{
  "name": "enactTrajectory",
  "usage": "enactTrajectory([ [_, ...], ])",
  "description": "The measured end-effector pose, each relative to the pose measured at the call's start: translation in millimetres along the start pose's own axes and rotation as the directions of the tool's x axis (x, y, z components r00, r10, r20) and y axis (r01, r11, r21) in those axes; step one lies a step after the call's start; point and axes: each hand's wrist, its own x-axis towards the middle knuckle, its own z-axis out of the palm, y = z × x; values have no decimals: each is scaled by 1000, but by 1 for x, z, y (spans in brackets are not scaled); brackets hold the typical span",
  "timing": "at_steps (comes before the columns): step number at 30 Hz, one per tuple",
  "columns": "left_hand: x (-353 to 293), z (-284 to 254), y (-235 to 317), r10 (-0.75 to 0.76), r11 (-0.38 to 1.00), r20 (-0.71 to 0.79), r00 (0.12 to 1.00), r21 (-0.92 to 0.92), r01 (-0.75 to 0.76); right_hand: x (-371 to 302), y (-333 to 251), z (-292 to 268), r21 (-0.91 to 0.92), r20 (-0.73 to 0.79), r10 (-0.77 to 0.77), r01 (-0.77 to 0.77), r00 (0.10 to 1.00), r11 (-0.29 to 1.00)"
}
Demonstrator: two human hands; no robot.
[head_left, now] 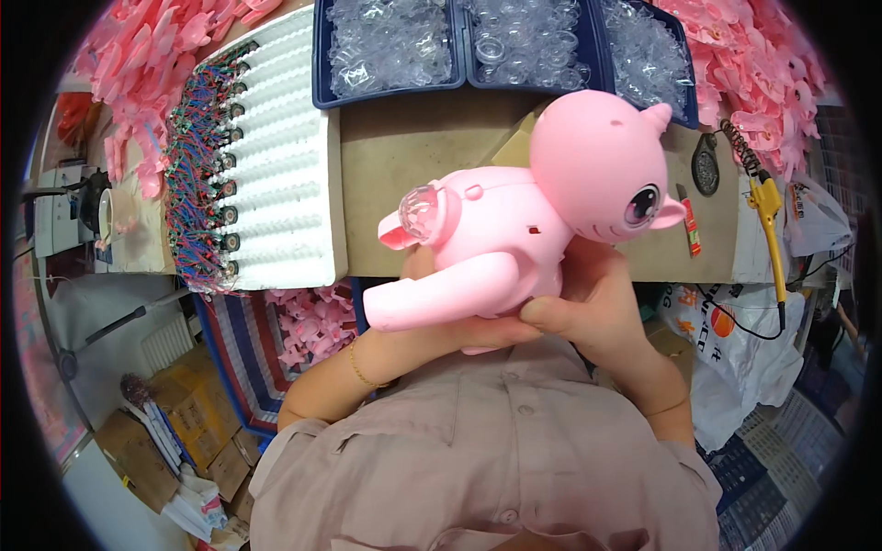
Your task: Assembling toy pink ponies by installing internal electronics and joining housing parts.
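A pink plastic unicorn toy [501,220] lies on its side in both hands, above the table's near edge. It has a painted eye, a short horn and a thick leg reaching left. A clear faceted dome [423,211] sits in a round opening at the body's left end. My right hand [597,298] is closed around the toy below the head, thumb pressed on its near side. My left hand [491,331] supports it from beneath; the leg and body cover most of its fingers, though a bit of skin shows beside the dome.
Blue bins [395,87] of clear plastic parts stand at the back. A white ridged foam tray [285,165] with wired round components is at left. Pink parts [152,64] are piled at both far corners. A yellow-handled tool [767,211] with a coiled cord lies at right.
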Motion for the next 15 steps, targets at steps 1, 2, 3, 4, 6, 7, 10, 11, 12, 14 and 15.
enactTrajectory([
  [1, -5, 2, -2, 16, 1000, -1, 1000, -3, -16, -2, 3, -2, -11, -6, -10, 10, 1000, 1000],
  [2, -12, 5, -9, -65, 993, -40, 997, -100, 60, 1, 8, -7, 14, 58, -46, 46, 997, 999],
  [3, -14, 7, -13, -147, 971, -69, 987, -199, 131, 3, 8, -11, 40, 122, -84, 80, 989, 996],
  [4, 12, -16, 24, 156, 956, -69, 985, 261, -133, 5, 3, -23, 15, 111, -50, 49, 993, 999],
  [6, 16, -20, 15, 14, 983, 25, 1000, 184, -19, 18, -4, -43, -109, -53, -245, 238, 968, 965],
  [7, 14, -19, 14, 59, 982, -37, 998, 180, -52, 22, -12, -46, 28, -211, -312, 325, 926, 945],
  [10, 0, -11, 14, 173, 976, -217, 961, 169, -138, 28, -32, -42, -384, -40, -843, 770, 537, 509],
  [11, -5, -7, 16, 202, 973, -276, 940, 167, -160, 26, -37, -37, -395, -45, -843, 766, 535, 507],
  [12, -11, -4, 19, 72, 993, -239, 968, 109, -47, 24, -42, -32, -474, 106, -838, 768, 535, 431],
  [14, -23, 8, 14, -35, 999, -285, 958, 4, 38, 24, -45, -23, -525, 191, -804, 750, 563, 401],
  [15, -25, 12, 12, -151, 987, -322, 935, -103, 124, 24, -45, -20, -519, 198, -803, 755, 562, 400],
])
